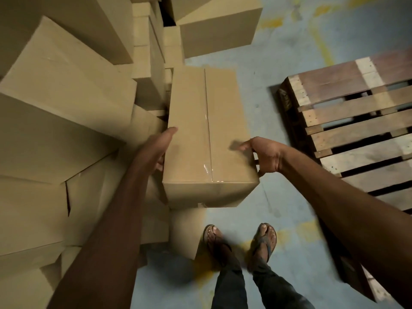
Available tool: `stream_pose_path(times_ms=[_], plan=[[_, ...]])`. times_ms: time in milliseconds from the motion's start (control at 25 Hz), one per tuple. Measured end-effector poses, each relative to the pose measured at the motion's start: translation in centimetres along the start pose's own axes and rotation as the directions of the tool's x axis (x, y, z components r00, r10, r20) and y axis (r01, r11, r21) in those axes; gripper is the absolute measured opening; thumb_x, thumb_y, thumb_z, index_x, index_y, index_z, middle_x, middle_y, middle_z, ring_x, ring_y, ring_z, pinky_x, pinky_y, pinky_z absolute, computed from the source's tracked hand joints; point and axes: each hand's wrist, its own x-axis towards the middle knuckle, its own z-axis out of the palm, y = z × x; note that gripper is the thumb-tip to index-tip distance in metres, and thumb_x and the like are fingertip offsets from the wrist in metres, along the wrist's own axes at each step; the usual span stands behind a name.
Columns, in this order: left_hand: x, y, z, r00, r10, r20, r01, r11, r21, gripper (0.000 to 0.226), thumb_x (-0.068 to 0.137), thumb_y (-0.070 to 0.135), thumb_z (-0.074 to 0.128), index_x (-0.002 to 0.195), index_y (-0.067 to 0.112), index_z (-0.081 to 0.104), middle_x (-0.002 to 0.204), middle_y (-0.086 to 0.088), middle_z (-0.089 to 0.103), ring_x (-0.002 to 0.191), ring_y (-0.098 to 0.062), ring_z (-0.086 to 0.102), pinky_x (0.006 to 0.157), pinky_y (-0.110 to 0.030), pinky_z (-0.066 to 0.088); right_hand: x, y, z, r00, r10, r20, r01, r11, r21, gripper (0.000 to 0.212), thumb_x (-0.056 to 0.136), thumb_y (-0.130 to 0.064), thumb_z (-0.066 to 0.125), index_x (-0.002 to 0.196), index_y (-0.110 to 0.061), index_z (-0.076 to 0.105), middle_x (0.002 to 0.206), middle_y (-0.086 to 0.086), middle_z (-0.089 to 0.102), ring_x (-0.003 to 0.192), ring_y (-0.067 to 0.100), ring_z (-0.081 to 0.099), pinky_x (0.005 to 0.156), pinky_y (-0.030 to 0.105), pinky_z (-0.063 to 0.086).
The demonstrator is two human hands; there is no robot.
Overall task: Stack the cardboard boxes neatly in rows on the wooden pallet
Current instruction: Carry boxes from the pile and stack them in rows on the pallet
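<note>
Left of the wooden pallet (356, 121), our left hand (161, 144) presses flat against the taped cardboard box (207, 134). Our right hand (265, 155) grips its opposite side, thumb on top. It looks stiff, smooth and probably moderately heavy, so we'd hold low along the side edges.

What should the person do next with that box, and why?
Probably swing the box right toward the wooden pallet. The left hand and right hand hold its sides, and the pallet's slats in view carry no boxes yet, so a row could start at its near corner.
</note>
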Motion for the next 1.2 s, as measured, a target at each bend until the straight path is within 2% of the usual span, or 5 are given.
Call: stream_pose_path(times_ms=[200, 600, 800, 920, 1200], plan=[[-2.1, 2.9, 0.6, 1.000, 0.024, 0.005, -0.024, 0.997, 0.073, 0.069, 0.090, 0.065, 0.059, 0.135, 0.013, 0.061, 0.125, -0.020, 0.067, 0.108, -0.045, 0.067, 0.069, -0.043, 0.059, -2.7, 0.1, -2.7, 0.999, 0.004, -0.053, -0.004, 1.000, 0.007, 0.035, 0.089, -0.006, 0.065, 0.123, -0.010, 0.057, 0.122, 0.013, 0.058, 0.107, 0.031, 0.058, 0.108, 0.055, 0.041], [-14.0, 0.6, 12.3, 0.913, 0.407, 0.019, -0.407, 0.913, -0.014, 0.061, 0.091, 0.015, 0.077, 0.147, 0.013, 0.054, 0.129, -0.010, 0.069, 0.112, -0.017, 0.069, 0.090, -0.028, 0.055, -16.2, 10.1, -14.6, 0.862, -0.398, -0.314, 0.423, 0.906, 0.013, 0.094, 0.069, -0.013, 0.094, 0.148, -0.029, 0.046, 0.140, -0.003, 0.058, 0.126, 0.021, 0.057, 0.103, 0.046, 0.053], [-20.6, 3.0, 19.6, 0.841, 0.539, 0.054, -0.538, 0.842, -0.034, 0.063, 0.089, 0.018, 0.080, 0.146, 0.016, 0.054, 0.121, -0.003, 0.074, 0.097, -0.001, 0.072, 0.092, -0.027, 0.058, -23.5, 13.8, -21.7, 0.746, -0.532, -0.401, 0.582, 0.813, 0.005, 0.087, 0.079, -0.001, 0.084, 0.152, -0.029, 0.045, 0.142, -0.009, 0.056, 0.128, 0.007, 0.054, 0.105, 0.033, 0.050], [-24.4, 4.5, 24.3, 0.794, 0.601, 0.087, -0.606, 0.794, 0.048, 0.029, 0.088, 0.030, 0.081, 0.114, 0.037, 0.071, 0.104, 0.020, 0.076, 0.097, -0.002, 0.073, 0.093, -0.036, 0.059, -27.5, 15.6, -26.6, 0.730, -0.545, -0.413, 0.620, 0.782, 0.065, 0.080, 0.085, 0.006, 0.076, 0.148, -0.033, 0.047, 0.128, -0.020, 0.057, 0.107, -0.006, 0.057, 0.072, 0.010, 0.053], [-33.2, 6.7, 35.0, 0.777, 0.607, 0.164, -0.613, 0.790, -0.018, 0.028, 0.091, 0.022, 0.077, 0.118, 0.027, 0.071, 0.097, 0.021, 0.076, 0.094, 0.007, 0.071, 0.088, -0.023, 0.053, -34.0, 22.3, -37.9, 0.762, -0.508, -0.402, 0.595, 0.794, 0.126, 0.063, 0.086, -0.009, 0.077, 0.124, -0.054, 0.054, 0.122, -0.024, 0.058, 0.110, 0.001, 0.058, 0.081, 0.019, 0.046]])
